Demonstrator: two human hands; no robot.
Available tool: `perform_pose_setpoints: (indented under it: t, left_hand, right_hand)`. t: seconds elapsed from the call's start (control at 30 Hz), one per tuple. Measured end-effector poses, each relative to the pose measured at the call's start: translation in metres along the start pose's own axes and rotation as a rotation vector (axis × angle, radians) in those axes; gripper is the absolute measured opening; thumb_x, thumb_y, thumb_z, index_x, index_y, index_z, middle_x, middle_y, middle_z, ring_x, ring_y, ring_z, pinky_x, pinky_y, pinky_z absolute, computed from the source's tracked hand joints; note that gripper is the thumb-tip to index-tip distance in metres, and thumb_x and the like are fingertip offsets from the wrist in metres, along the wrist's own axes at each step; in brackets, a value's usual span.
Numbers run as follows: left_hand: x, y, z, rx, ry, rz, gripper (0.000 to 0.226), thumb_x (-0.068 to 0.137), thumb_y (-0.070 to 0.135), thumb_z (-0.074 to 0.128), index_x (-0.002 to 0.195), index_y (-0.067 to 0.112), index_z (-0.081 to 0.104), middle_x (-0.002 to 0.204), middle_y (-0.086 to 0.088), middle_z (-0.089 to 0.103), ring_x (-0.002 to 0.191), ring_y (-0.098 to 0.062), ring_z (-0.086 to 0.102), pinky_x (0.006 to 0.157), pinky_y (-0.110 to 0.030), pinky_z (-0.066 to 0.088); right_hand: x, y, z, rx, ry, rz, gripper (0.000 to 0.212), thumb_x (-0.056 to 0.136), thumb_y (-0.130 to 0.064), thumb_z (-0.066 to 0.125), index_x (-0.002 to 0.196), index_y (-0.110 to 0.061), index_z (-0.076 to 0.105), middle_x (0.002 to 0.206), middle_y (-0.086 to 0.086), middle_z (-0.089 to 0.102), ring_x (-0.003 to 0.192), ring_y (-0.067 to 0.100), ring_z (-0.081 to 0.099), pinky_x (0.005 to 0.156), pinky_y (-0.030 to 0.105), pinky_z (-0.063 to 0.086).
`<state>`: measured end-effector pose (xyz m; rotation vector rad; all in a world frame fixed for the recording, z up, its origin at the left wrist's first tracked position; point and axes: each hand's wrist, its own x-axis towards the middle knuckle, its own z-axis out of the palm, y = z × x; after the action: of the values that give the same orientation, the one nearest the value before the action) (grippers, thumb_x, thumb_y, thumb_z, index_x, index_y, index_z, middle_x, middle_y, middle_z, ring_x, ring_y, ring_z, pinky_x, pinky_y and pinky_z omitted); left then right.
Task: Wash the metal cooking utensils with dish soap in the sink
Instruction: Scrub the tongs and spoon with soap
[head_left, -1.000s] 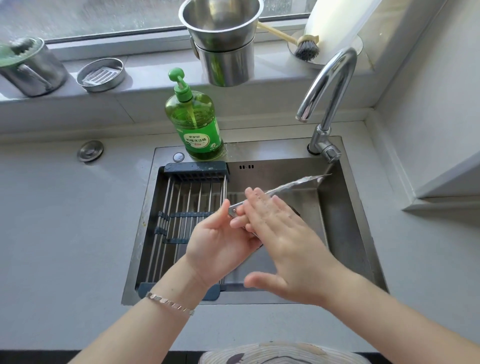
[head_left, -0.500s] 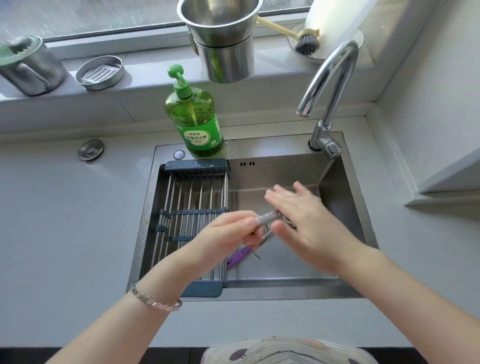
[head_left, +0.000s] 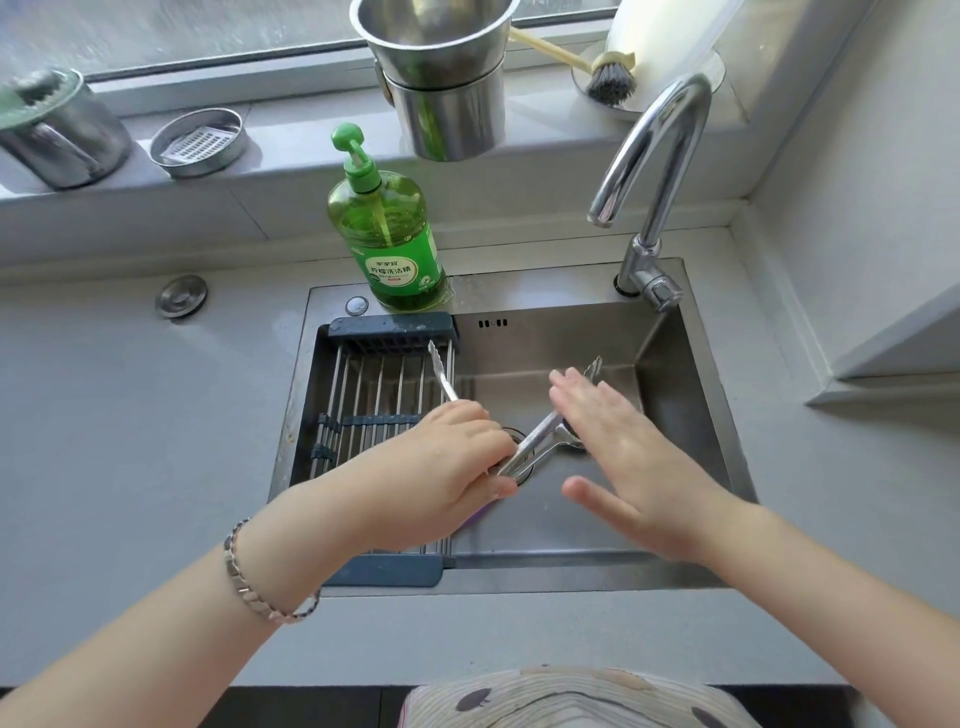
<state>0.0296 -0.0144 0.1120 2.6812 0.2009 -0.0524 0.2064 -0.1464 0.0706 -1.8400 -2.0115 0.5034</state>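
My left hand (head_left: 447, 462) is closed around the hinge end of metal tongs (head_left: 535, 441) low inside the steel sink (head_left: 550, 338). One serrated arm of the tongs sticks up and back over the rack; the other runs right, under my right hand. My right hand (head_left: 628, 452) lies flat on that arm with fingers straight and apart, gripping nothing. A spoon-like metal piece (head_left: 569, 441) shows just beneath it. A purple handle (head_left: 480, 514) peeks out below my left hand. The green dish soap bottle (head_left: 395, 244) stands on the sink's back rim.
A blue-framed wire drying rack (head_left: 374, 384) fills the sink's left half. The faucet (head_left: 654, 156) arches over the back right corner, with no water running. On the windowsill sit stacked steel pots (head_left: 447, 78), a brush (head_left: 613, 78), a small grater tin (head_left: 197, 140) and a steel container (head_left: 57, 130).
Both hands have dropped lower into the sink. The tongs have spread, one arm now pointing back over the rack. My right hand has slid along the other arm.
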Motion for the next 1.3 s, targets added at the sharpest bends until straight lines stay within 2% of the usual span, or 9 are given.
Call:
perform_pose_setpoints:
  t: [0.17,0.27,0.43,0.53,0.63,0.73,0.93,1.1,1.3]
  left_hand:
    - [-0.007,0.003,0.014,-0.331,-0.090,-0.187,0.053,0.086,0.048,0.028,0.102,0.007,0.057,0.099,-0.007,0.055,0.095,-0.010,0.044,0.086,-0.014,0.033]
    - [-0.008,0.010,0.025,-0.554,-0.038,-0.348,0.025,0.085,0.043,0.035,0.084,0.024,0.053,0.082,0.005,0.047,0.069,0.000,0.043,0.064,-0.017,0.034]
    - [-0.007,0.003,0.037,-0.806,0.074,-0.500,0.034,0.083,0.032,0.040,0.086,0.005,0.060,0.065,0.012,0.051,0.064,-0.004,0.046,0.065,-0.022,0.037]
    - [-0.005,-0.005,0.041,-0.866,0.106,-0.551,0.044,0.082,0.026,0.040,0.085,-0.014,0.058,0.058,0.019,0.058,0.069,0.010,0.057,0.075,-0.012,0.041]
    - [-0.004,-0.012,0.044,-0.863,0.125,-0.600,0.037,0.081,0.030,0.045,0.073,0.000,0.064,0.059,0.015,0.060,0.081,0.003,0.064,0.084,-0.026,0.042]
    - [-0.005,-0.015,0.045,-0.839,0.127,-0.630,0.026,0.081,0.041,0.054,0.061,0.031,0.067,0.060,0.007,0.055,0.078,-0.023,0.061,0.081,-0.034,0.041]
    - [-0.002,-0.010,0.046,-0.696,0.051,-0.607,0.030,0.092,0.030,0.053,0.089,0.003,0.065,0.060,0.005,0.047,0.049,-0.003,0.037,0.053,-0.016,0.034]
    - [-0.001,-0.012,0.046,-0.743,0.180,-0.607,0.026,0.094,0.026,0.052,0.071,0.022,0.065,0.062,0.005,0.052,0.054,-0.003,0.045,0.063,-0.027,0.040]
    - [0.001,-0.012,0.052,-0.738,0.225,-0.606,0.024,0.095,0.017,0.049,0.073,0.017,0.060,0.089,0.022,0.063,0.089,0.016,0.055,0.079,-0.006,0.039]
  right_hand:
    - [0.004,-0.006,0.011,-0.021,-0.002,-0.171,0.070,0.095,-0.055,0.019,0.138,-0.003,0.036,0.145,0.006,0.036,0.139,0.014,0.024,0.115,0.031,0.010]
    - [0.011,0.023,0.012,0.104,0.032,0.073,0.076,0.092,-0.061,0.016,0.125,-0.006,0.057,0.130,0.006,0.058,0.130,0.008,0.037,0.112,0.024,0.018]
    - [0.012,0.041,0.008,0.937,0.194,0.588,0.009,0.083,-0.010,0.066,0.074,-0.010,0.065,0.058,-0.006,0.067,0.052,0.004,0.058,0.054,0.014,0.048]
    - [0.009,0.046,0.001,1.378,0.172,0.819,0.006,0.081,0.000,0.063,0.083,-0.006,0.063,0.061,-0.002,0.070,0.051,0.004,0.063,0.047,0.013,0.051]
    - [0.008,0.046,-0.004,1.671,0.196,0.888,0.020,0.074,0.002,0.062,0.093,-0.002,0.063,0.070,0.004,0.072,0.057,0.010,0.068,0.052,0.015,0.055]
    - [0.009,0.040,-0.002,1.637,0.232,0.916,0.014,0.079,0.005,0.061,0.091,-0.003,0.063,0.064,0.002,0.071,0.054,0.008,0.067,0.051,0.015,0.055]
    - [0.014,0.025,0.002,1.058,0.190,0.892,0.016,0.073,-0.014,0.077,0.072,-0.009,0.062,0.058,0.000,0.063,0.046,0.003,0.057,0.044,0.012,0.046]
    - [0.013,0.030,-0.002,1.303,0.363,0.891,0.008,0.088,-0.012,0.060,0.086,-0.008,0.066,0.051,-0.005,0.060,0.045,0.006,0.058,0.046,0.014,0.051]
    - [0.009,0.024,0.003,1.498,0.356,0.788,0.025,0.074,0.008,0.065,0.093,-0.007,0.065,0.069,-0.002,0.072,0.064,0.009,0.067,0.061,0.017,0.057]
